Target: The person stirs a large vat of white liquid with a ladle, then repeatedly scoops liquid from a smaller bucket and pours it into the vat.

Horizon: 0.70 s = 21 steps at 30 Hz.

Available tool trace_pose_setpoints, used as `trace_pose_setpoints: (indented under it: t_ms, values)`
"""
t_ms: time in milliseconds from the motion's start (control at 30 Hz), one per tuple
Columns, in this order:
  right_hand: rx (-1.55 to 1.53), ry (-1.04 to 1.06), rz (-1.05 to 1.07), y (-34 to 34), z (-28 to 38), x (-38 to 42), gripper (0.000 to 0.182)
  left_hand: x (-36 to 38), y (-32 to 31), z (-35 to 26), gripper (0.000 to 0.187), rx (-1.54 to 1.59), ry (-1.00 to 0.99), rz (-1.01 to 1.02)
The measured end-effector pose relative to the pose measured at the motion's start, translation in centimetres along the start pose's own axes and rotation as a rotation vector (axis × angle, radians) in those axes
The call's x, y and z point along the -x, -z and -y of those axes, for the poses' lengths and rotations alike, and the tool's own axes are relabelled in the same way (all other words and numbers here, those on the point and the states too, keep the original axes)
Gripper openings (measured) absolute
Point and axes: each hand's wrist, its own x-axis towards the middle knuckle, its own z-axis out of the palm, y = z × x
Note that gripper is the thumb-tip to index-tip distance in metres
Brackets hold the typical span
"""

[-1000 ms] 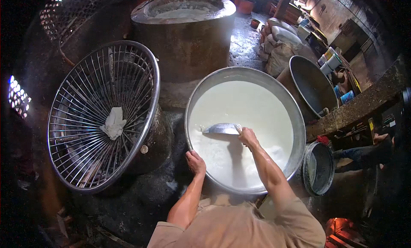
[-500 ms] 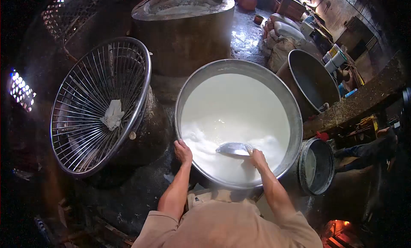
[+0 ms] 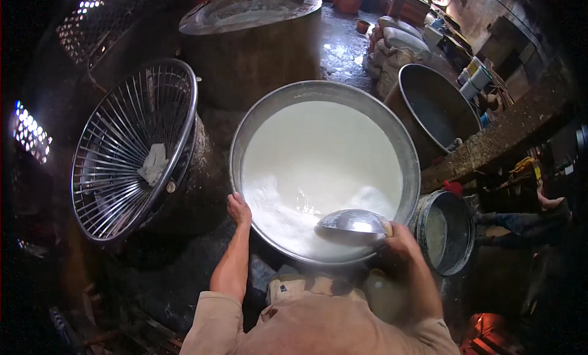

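A wide round metal vat (image 3: 318, 90) stands in front of me, holding milky white liquid (image 3: 321, 147) with froth (image 3: 266, 202) along its near side. My left hand (image 3: 239, 210) is closed on the vat's left rim. In my right hand (image 3: 401, 240), at the near right rim, is a shiny metal scoop (image 3: 352, 222). Its rounded underside faces up, and its lower edge meets the froth. The fingers around the scoop's end are partly hidden.
A slatted metal basket (image 3: 116, 177) with a white cloth (image 3: 154, 164) stands left. Behind is a large round tank (image 3: 251, 61). To the right are another vat (image 3: 438, 110), a smaller drum (image 3: 456, 232), a beam (image 3: 508, 131) and a person's leg (image 3: 514, 222). Fire glows (image 3: 487, 327) lower right.
My right hand and the scoop have moved right and toward me, and the scoop has tipped to show more of its rounded underside. My left hand stays at the rim. The view has shifted slightly.
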Motion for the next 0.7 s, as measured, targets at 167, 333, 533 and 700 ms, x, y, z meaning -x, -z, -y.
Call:
trace_pose_setpoints:
  t_ms: [167,333,533,700]
  values:
    - [-0.383,-0.077,-0.266,6.4,0.2,7.4,0.058,-0.1,-0.3,0.4,0.031,0.000,0.016,0.031]
    - [-0.893,0.087,-0.679,8.5,0.6,13.4,0.038,-0.1,-0.6,0.9,0.030,0.018,-0.047,-0.001]
    - [-1.048,-0.097,-1.095,2.0,-8.0,10.8,0.021,0.2,-0.9,1.5,0.029,-0.012,-0.038,0.003]
    - [-1.331,-0.283,-1.115,-7.4,-13.0,10.9,0.029,2.5,0.2,1.9,0.030,0.026,-0.012,0.045]
